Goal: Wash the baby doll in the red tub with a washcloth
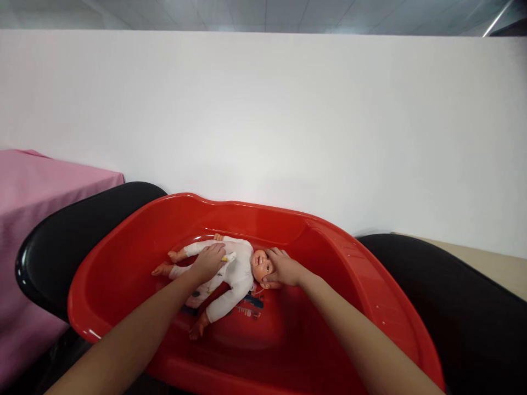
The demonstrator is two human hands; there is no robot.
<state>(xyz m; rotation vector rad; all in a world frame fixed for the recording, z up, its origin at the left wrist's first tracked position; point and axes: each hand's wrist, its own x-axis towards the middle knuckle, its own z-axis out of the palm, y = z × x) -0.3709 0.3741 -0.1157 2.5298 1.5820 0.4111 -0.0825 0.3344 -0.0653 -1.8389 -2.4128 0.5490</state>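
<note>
A baby doll in a white romper lies on its back inside a red plastic tub, head to the right, legs to the left. My left hand rests on the doll's belly and hip, fingers curled onto the cloth. My right hand cups the doll's head from behind, fingers wrapped over its crown. A printed sticker shows on the tub floor under the doll's arm.
The tub rests across two black rounded seats, one on the left and one on the right. A pink cloth-covered surface stands at far left. A plain white wall rises right behind the tub.
</note>
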